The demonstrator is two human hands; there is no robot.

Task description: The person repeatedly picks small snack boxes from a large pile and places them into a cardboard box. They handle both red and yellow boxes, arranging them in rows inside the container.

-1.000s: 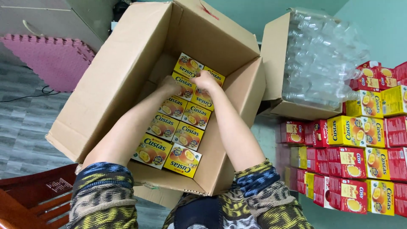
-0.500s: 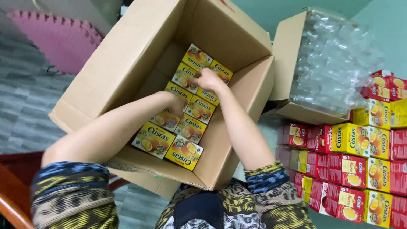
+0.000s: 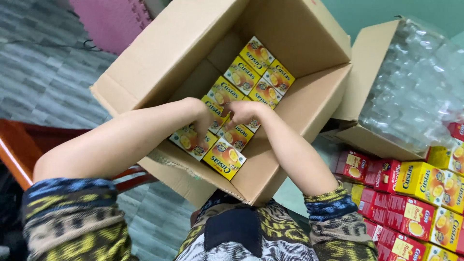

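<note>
Fingers of our left hand [image 3: 203, 117] and right hand [image 3: 243, 112] curl down, pinching yellow snack boxes [image 3: 235, 134] mid-row inside the big carton [image 3: 145, 72], so we'd best press each one flush against its neighbours, edges squared.

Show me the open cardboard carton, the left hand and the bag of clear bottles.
Open cardboard carton [image 3: 159, 63]: head view, on its bare left flap.
Left hand [image 3: 202, 112]: head view, on the back of the hand.
Bag of clear bottles [image 3: 413, 92]: head view, on the middle of the plastic bag.
</note>
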